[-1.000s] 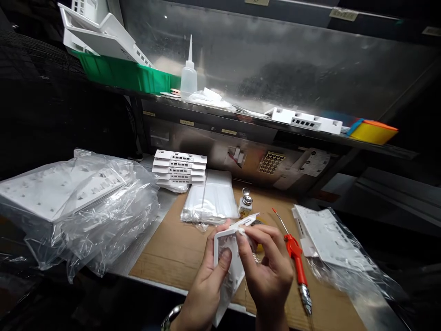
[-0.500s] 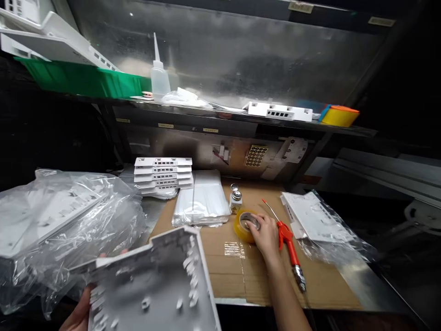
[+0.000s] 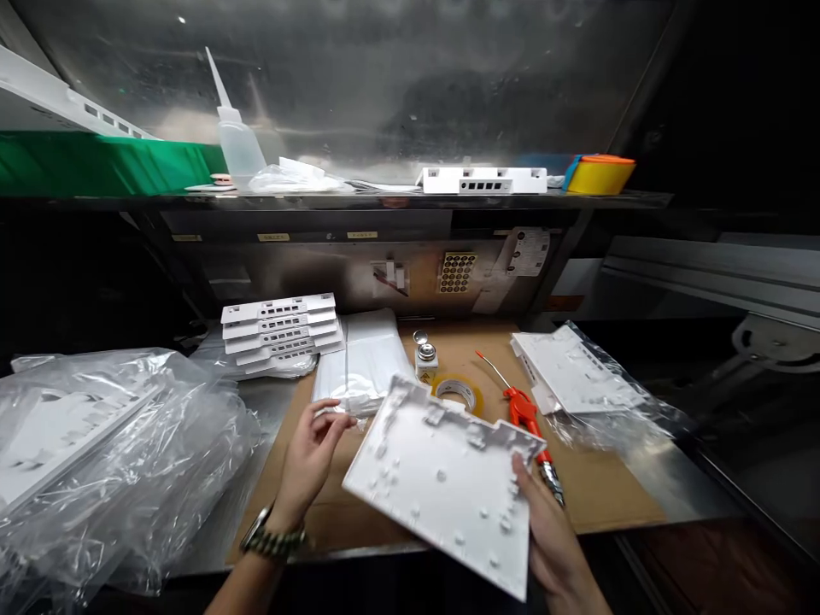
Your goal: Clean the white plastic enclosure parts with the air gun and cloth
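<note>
My right hand (image 3: 552, 536) grips the near right edge of a white plastic panel (image 3: 448, 478), thumb on top. The panel is held flat above the cardboard mat (image 3: 602, 478), inner side up, showing small pegs and ribs. My left hand (image 3: 312, 453), with a metal watch on the wrist, reaches to the near edge of a stack of clear plastic bags (image 3: 371, 359). Its thumb and fingers pinch the crinkled end of a bag. A yellow tape roll (image 3: 458, 391) and a small metal-capped bottle (image 3: 424, 360) sit just beyond the panel.
A red-handled air blow gun (image 3: 526, 418) lies right of the panel. White panels in plastic wrap lie at right (image 3: 576, 380) and far left (image 3: 96, 427). A stack of white panels (image 3: 280, 329) stands at the back. The shelf (image 3: 384, 202) holds a squeeze bottle (image 3: 237, 141), a green bin (image 3: 96, 162) and a yellow container (image 3: 599, 173).
The panel passed from my left hand to my right and now sits in front of me. My right hand left the tape roll. My left hand moved to the bag stack.
</note>
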{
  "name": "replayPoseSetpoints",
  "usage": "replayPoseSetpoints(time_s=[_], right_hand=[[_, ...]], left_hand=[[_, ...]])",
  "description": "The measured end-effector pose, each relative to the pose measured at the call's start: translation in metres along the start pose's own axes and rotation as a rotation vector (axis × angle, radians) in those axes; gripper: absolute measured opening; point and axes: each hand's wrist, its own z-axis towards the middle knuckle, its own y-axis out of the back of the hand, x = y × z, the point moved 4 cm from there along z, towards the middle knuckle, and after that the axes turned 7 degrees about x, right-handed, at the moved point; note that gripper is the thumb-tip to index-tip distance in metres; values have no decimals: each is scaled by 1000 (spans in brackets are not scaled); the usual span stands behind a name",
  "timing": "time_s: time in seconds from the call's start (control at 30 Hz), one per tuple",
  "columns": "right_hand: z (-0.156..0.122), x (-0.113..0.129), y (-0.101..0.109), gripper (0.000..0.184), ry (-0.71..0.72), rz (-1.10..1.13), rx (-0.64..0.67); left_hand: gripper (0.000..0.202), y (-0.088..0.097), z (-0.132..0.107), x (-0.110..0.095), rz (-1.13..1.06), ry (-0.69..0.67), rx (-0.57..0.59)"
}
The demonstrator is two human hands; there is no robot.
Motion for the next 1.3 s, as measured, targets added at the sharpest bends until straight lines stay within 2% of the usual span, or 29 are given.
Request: replayPoseSetpoints(time_s=[0.07, 0.13, 0.27, 0.43, 0.5, 0.57, 0.67, 0.73, 0.83, 1.0, 1.13, 1.3], right_hand=[[4, 17, 16, 65, 43, 93, -76], [4, 32, 25, 68, 116, 144, -122], [-3, 46, 33, 70, 190, 193, -177], [-3, 48, 41, 70, 190, 218, -201], [0, 47, 45, 71, 193, 208, -212], [2, 45, 47, 73, 187, 189, -225], [5, 39, 46, 75, 186, 152, -242], [7, 33, 40, 76, 219, 104, -245], [10, 22, 21, 74, 284, -38, -223], [16, 11, -36, 61, 373, -419, -71], [17, 11, -72, 55, 493, -499, 36], [13, 5, -84, 42, 597, -629, 124]], left_hand=[[37, -11, 29, 9, 151, -85, 34], [37, -22, 48, 21, 249, -139, 72], [31, -35, 64, 32, 366, -191, 117], [26, -21, 78, 23, 360, -98, 122], [37, -12, 88, 20, 305, -23, 146], [49, -3, 99, 20, 224, 57, 204], [54, 6, 112, 24, 84, 160, 336], [54, 8, 116, 27, 8, 191, 394], [48, 6, 119, 30, -41, 180, 389], [27, -11, 118, 31, 39, 100, 331], [20, -13, 118, 23, 139, 35, 313], [26, -7, 117, 12, 175, 29, 414]])
